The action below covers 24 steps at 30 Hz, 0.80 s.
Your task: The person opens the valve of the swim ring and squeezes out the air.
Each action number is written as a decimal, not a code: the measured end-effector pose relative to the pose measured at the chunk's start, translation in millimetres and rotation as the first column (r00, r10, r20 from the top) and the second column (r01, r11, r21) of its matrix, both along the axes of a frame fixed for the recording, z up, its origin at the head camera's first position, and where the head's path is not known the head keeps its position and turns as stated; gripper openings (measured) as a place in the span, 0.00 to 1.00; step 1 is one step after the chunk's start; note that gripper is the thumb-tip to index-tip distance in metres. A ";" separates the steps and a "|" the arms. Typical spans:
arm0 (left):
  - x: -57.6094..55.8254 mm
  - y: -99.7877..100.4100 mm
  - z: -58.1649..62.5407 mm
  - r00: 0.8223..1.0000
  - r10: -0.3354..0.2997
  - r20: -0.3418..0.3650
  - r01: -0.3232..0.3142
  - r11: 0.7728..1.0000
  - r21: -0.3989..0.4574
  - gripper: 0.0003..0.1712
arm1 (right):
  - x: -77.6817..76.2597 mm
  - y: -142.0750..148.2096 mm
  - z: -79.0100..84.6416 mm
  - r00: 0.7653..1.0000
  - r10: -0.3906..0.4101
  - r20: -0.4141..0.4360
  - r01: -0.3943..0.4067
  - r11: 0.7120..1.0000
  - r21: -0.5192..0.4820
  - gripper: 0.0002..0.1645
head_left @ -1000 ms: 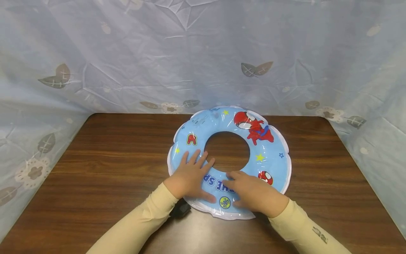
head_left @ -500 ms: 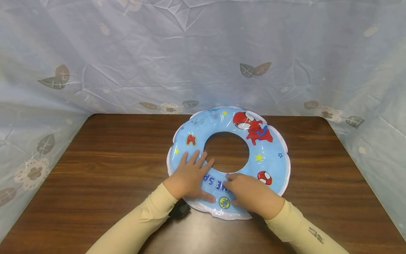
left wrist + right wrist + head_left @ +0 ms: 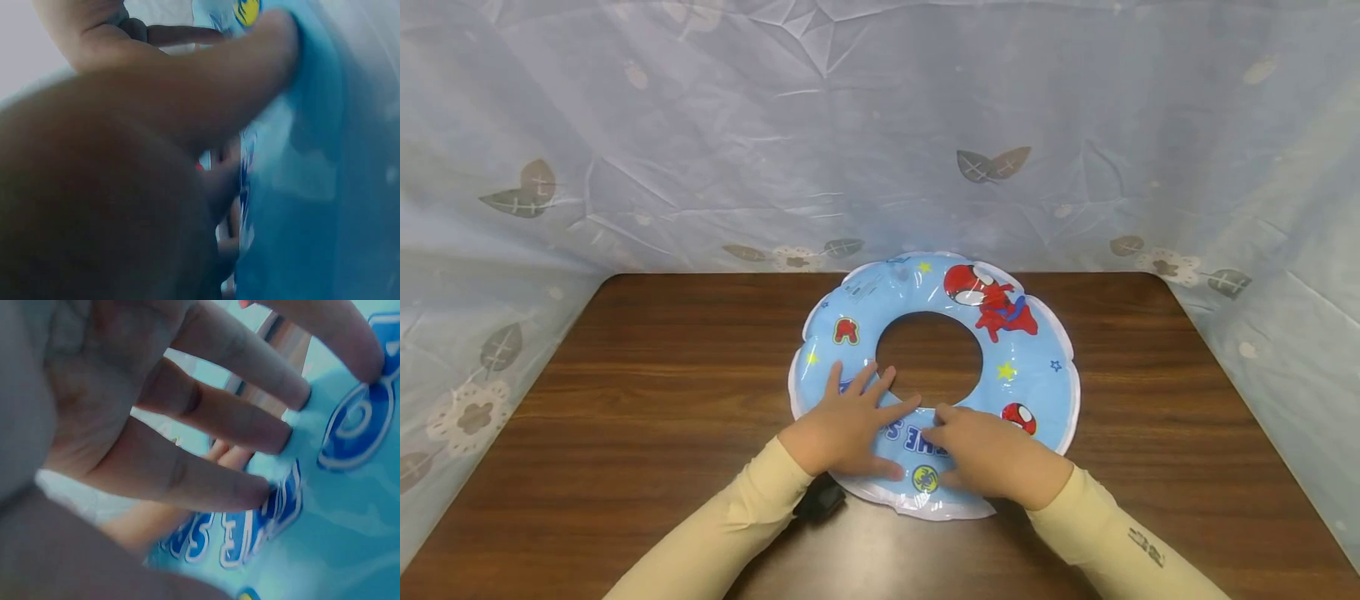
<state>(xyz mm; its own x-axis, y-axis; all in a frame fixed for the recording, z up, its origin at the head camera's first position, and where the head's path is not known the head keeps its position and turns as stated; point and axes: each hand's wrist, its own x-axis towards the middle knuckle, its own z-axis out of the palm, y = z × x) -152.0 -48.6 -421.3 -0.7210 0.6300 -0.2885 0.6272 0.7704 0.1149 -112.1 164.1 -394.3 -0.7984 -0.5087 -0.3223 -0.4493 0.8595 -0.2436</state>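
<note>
A light blue inflatable swim ring (image 3: 1045,375) with a white scalloped edge and red cartoon figures lies flat near the middle of the table. On its near left part rests my left hand (image 3: 842,429), fingers spread and thumb pointing right. My right hand (image 3: 1000,454) touches the near right part, beside the blue lettering. In the right wrist view its fingertips press the ring's surface (image 3: 350,506), fingers long and apart. The left thumb (image 3: 250,62) touches the blue vinyl in the left wrist view; most of that hand's fingers are hidden there.
The brown wood-grain table (image 3: 662,375) has rounded far corners. A pale patterned curtain (image 3: 880,125) surrounds it at the back and both sides. Below the left wrist sits a small black object (image 3: 820,500), partly covered by the sleeve.
The scene has shifted slightly left in the head view. My left index finger has swung outward, nearer the right hand. The ring stays in place on the table.
</note>
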 end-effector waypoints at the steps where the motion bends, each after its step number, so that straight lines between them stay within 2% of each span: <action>1: -0.3 -1.2 1.1 1.000 -0.009 0.013 0.009 1.000 0.002 0.54 | -0.8 1.1 0.9 1.000 -0.004 0.014 0.004 1.000 -0.006 0.33; 4: -2.2 -4.1 4.8 0.999 -0.023 0.035 0.023 1.000 0.010 0.54 | -3.2 3.9 2.7 0.999 -0.009 0.040 0.010 1.000 -0.023 0.32; 8: -4.4 -6.6 6.4 1.000 -0.011 0.016 0.010 0.999 0.034 0.52 | -4.7 5.3 3.0 0.999 -0.003 0.038 0.004 1.000 -0.030 0.31; 16: -2.5 -5.3 4.1 0.999 0.018 0.045 -0.016 0.999 -0.031 0.68 | -7.0 7.0 3.5 0.999 -0.034 0.036 0.036 0.998 -0.051 0.30; 21: 0.3 -2.3 2.1 1.000 0.012 0.021 -0.011 0.999 -0.045 0.70 | -6.4 8.6 4.9 0.998 -0.042 0.036 0.043 0.998 -0.039 0.31; 24: 2.0 -0.4 2.3 1.000 0.015 0.007 -0.015 0.999 -0.043 0.71 | -5.3 9.8 4.9 1.000 -0.018 0.004 0.018 0.999 -0.033 0.31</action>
<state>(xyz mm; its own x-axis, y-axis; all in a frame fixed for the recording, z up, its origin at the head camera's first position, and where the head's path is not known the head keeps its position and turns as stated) -150.1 -49.0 -419.0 -0.7281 0.6062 -0.3199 0.6149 0.7839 0.0862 -117.4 173.8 -389.4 -0.8063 -0.5047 -0.3086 -0.4327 0.8589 -0.2739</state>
